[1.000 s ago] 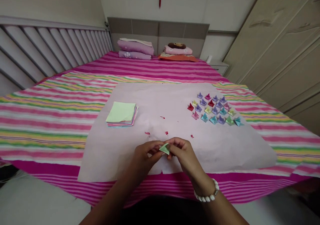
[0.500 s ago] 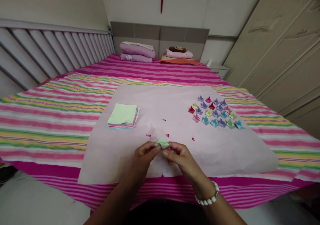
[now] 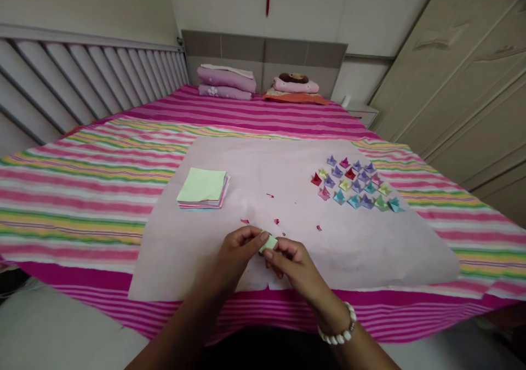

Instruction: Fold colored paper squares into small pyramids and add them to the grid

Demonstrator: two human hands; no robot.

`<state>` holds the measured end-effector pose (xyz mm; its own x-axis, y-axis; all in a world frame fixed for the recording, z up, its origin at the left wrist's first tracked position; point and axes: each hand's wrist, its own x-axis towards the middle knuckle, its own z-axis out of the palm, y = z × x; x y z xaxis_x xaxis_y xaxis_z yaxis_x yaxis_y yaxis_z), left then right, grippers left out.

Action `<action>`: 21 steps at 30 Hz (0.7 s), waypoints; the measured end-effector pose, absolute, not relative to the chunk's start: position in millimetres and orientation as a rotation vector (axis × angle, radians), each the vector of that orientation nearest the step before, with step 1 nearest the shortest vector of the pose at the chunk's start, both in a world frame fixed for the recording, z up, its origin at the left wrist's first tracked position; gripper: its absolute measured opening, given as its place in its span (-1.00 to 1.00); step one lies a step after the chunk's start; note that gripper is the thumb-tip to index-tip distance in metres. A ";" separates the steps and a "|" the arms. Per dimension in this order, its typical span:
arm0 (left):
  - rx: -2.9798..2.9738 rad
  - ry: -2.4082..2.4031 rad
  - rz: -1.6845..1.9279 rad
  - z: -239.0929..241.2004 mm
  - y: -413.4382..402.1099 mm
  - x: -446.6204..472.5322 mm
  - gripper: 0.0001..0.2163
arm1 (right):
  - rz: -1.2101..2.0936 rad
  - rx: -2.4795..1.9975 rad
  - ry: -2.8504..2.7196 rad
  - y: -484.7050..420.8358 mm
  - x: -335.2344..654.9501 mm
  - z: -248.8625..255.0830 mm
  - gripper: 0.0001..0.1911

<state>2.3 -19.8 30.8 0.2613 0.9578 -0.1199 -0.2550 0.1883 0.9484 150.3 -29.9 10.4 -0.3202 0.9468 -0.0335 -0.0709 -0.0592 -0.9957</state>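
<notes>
Striped bedspread [image 3: 90, 194] under pale sheet [image 3: 370, 244], wardrobe [image 3: 460, 85] at right, green paper [image 3: 269, 243] held above.

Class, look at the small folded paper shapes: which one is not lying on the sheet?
The pale green folded shape, pinched between the left hand and right hand; the other folded shapes lie grouped on the pink sheet.

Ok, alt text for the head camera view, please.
A left hand and right hand pinch a small folded pale green paper above a large white paper sheet on a striped bedcover. A stack of pastel paper squares lies left; small coloured folded paper pieces lie right.
</notes>
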 end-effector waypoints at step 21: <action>1.042 1.028 1.075 25.7 -19.7 7.7 -0.70 | 1.633 -0.966 -1.177 -33.6 137.6 -1.5 -0.63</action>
